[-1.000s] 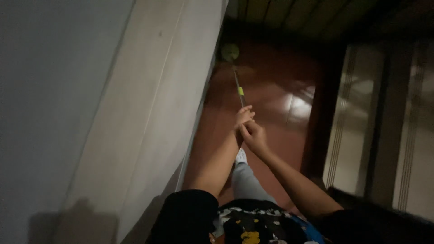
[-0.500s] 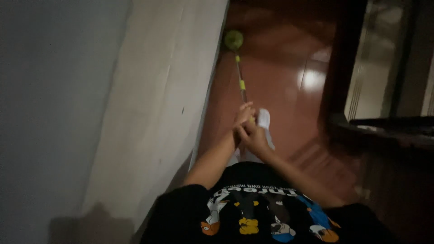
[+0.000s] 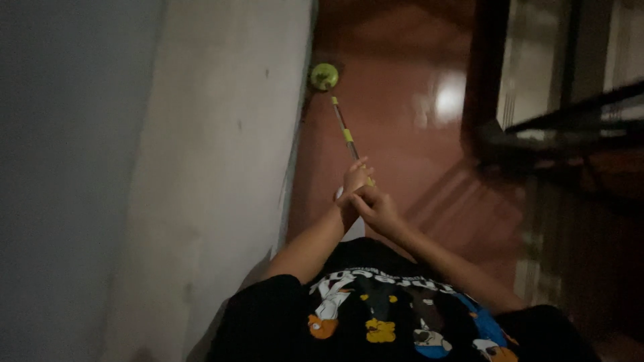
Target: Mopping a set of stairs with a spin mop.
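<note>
Both hands grip the near end of a long thin mop handle [image 3: 347, 134] with yellow bands. My left hand [image 3: 353, 182] sits higher on the handle, and my right hand [image 3: 377, 207] wraps just below and over it. The handle runs away from me down to a round yellow-green mop head [image 3: 324, 76] that rests on the reddish-brown floor [image 3: 396, 114], right against the base of the pale wall [image 3: 215, 167] on my left.
A dark railing [image 3: 563, 127] and stair edge run along the right side. A bright light reflection lies on the glossy floor. My dark printed shirt [image 3: 382, 315] fills the bottom of the view. The scene is dim.
The view has tilted and shifted, so the railing now crosses the right side. The mop head stays by the wall's base, and both hands keep their hold on the handle.
</note>
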